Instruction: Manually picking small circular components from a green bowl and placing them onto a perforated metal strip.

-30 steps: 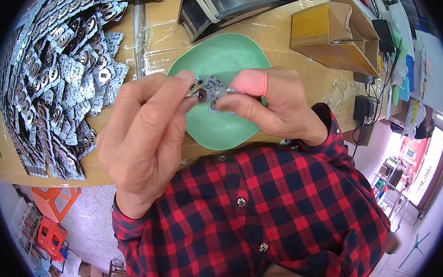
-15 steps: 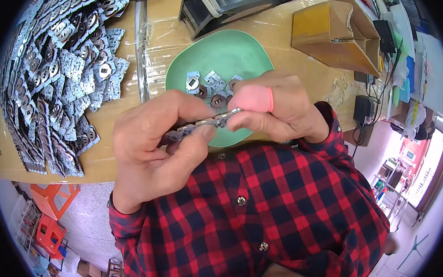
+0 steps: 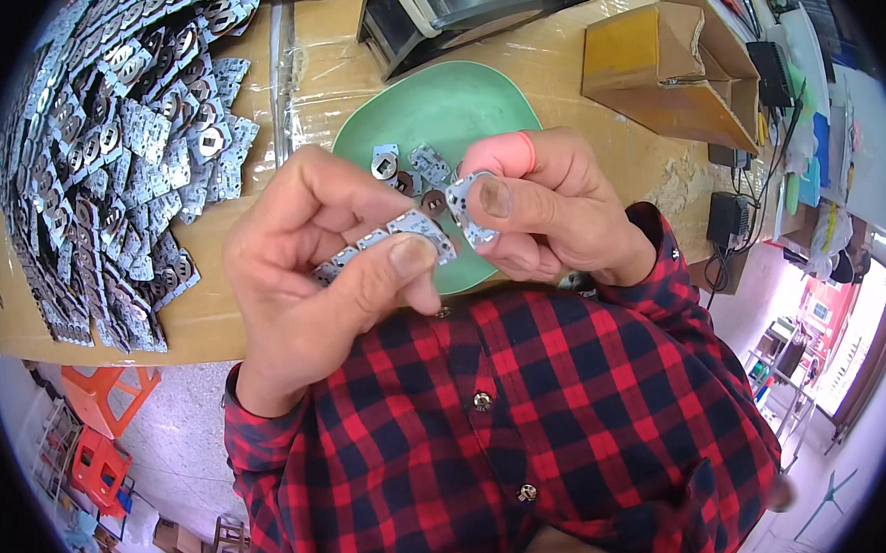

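Observation:
My left hand [image 3: 308,274] grips a strip of small circuit boards [image 3: 423,233], the end board pinched under the thumb. A single circuit board [image 3: 474,211] is held between the thumb and fingers of my right hand [image 3: 555,206], which wears a pink finger cot [image 3: 498,155] on one finger. A narrow gap separates the two pieces. Beneath both hands lies a green plastic tray [image 3: 434,102] with several loose boards [image 3: 429,161] in it, some with round coin-cell holders facing up. My hands hide part of the tray's near side.
A large heap of board strips [image 3: 126,163] covers the left of the tape-covered table [image 3: 313,93]. At the back stands a black bin [image 3: 479,4]. An open cardboard box [image 3: 668,69] sits at the right, near black power adapters [image 3: 728,216] and cables. Orange stools [image 3: 104,399] are on the floor.
A board in my right hand has come apart from the strip in my left. My hands have moved slightly apart, and both pieces have turned flatter to view.

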`<state>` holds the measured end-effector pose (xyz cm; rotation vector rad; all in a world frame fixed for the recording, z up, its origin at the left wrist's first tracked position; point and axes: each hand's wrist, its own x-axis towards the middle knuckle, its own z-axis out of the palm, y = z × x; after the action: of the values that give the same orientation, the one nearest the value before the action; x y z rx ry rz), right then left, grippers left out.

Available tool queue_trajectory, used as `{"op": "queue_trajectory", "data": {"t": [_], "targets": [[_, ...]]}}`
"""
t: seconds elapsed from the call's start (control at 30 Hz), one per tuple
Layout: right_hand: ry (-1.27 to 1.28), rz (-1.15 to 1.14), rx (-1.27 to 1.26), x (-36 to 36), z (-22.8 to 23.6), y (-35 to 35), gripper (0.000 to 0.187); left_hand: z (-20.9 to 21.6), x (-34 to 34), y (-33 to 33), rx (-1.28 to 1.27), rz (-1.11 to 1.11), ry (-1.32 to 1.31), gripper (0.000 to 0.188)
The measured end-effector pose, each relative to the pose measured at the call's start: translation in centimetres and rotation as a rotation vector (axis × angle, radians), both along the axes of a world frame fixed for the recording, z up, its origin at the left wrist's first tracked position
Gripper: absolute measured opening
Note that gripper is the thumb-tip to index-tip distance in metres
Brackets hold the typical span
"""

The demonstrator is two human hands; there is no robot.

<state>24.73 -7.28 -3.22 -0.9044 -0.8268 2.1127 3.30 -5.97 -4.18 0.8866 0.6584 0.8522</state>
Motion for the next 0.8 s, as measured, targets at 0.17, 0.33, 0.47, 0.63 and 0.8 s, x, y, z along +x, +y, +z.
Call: {"op": "queue_trajectory", "data": {"t": [0.17, 0.33, 0.47, 0.63, 0.8], "targets": [[-0.228, -0.086, 0.294, -0.5, -0.7, -0.2, 0.025, -1.3, 0.6, -0.7, 0.538, 0.231, 0.282, 0.017], [-0.438, -0.11, 0.451, -0.4, -0.9, -0.4, 0.024, -1.5, 1.3, -0.8, 0.723, 0.324, 0.387, 0.022], [-0.449, -0.094, 0.446, -0.5, -0.8, -0.3, 0.025, -2.1, 1.7, -0.4, 0.938, 0.354, 0.476, 0.027], [-0.431, -0.095, 0.417, -0.4, -0.8, -0.2, 0.025, -2.0, 1.8, -0.5, 0.958, 0.376, 0.489, 0.028], [-0.409, -0.107, 0.405, -0.5, -0.6, -0.3, 0.025, -1.8, 1.5, -0.4, 0.903, 0.401, 0.482, 0.027]]}}
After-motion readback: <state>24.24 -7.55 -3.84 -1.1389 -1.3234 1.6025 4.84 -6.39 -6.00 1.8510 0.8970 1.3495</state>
